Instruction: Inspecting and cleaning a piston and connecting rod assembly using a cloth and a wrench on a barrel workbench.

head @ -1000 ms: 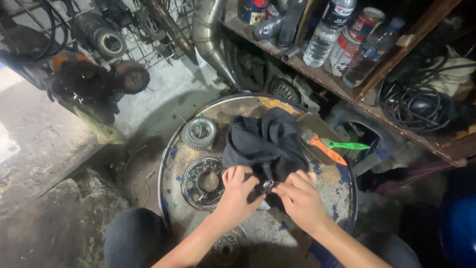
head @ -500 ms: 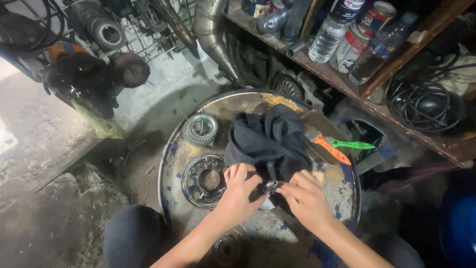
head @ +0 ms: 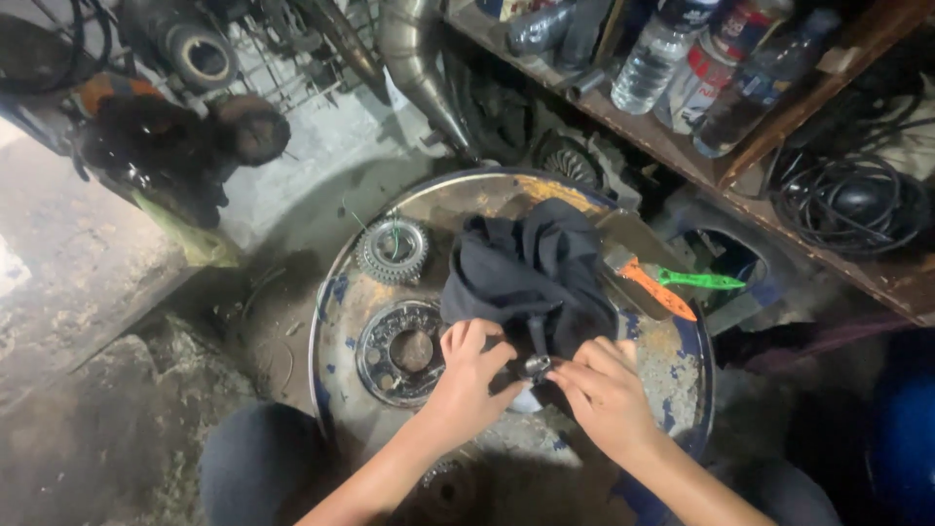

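Rusty round drum top [head: 672,375] under both hands. Black cloth [head: 531,273] just above them. Left hand [head: 467,380] and right hand [head: 604,394], fingers curled, pinch a small metal part [head: 537,366] between them. Clear and red-labelled bottles [head: 682,58] sit on the shelf far above.

A small round metal part [head: 537,366], dull grey and shiny at the rim, sits pinched between my fingers [head: 575,375] at the near edge of the crumpled black cloth [head: 531,273], which lies heaped on the desk.
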